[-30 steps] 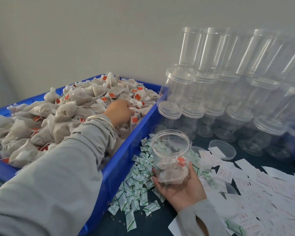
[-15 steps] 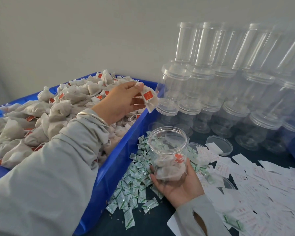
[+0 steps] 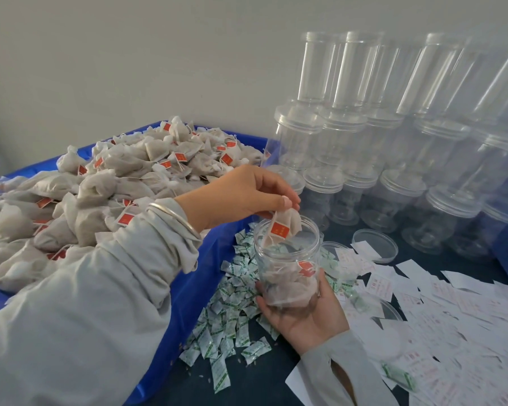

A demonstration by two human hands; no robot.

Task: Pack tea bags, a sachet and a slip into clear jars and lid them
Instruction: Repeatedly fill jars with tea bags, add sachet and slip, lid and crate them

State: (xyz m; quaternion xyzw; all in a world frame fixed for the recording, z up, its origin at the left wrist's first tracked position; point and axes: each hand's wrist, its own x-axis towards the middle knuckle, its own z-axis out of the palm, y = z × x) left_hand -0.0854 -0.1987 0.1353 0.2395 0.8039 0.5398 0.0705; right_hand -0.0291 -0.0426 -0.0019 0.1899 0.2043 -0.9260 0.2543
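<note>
While the left hand (image 3: 241,194) pinched a tea bag (image 3: 286,222) between thumb and fingertips, its grip narrow and closed on the bag's top corner, the bag hung straight down from that grip and its lower half had already passed the rim of the jar (image 3: 288,259). The bag's long axis ran near vertical, pinched corner up, and its red tag (image 3: 279,230) lay against the side facing the camera. Below that grip, the right hand (image 3: 305,312) cupped the jar from underneath, fingers curled round its base. The jar stood upright, mouth open toward the upper grip, no lid on it.

By my judgement the packing was early: a few tea bags lay in the jar's bottom, leaving most of it unfilled. No slip showed inside, and I could not tell whether a sachet was in. Sachets (image 3: 229,312) lay heaped on the bench just left of the lower grip, slips (image 3: 452,312) spread to its right, and a loose lid (image 3: 374,244) sat beyond it.
</note>
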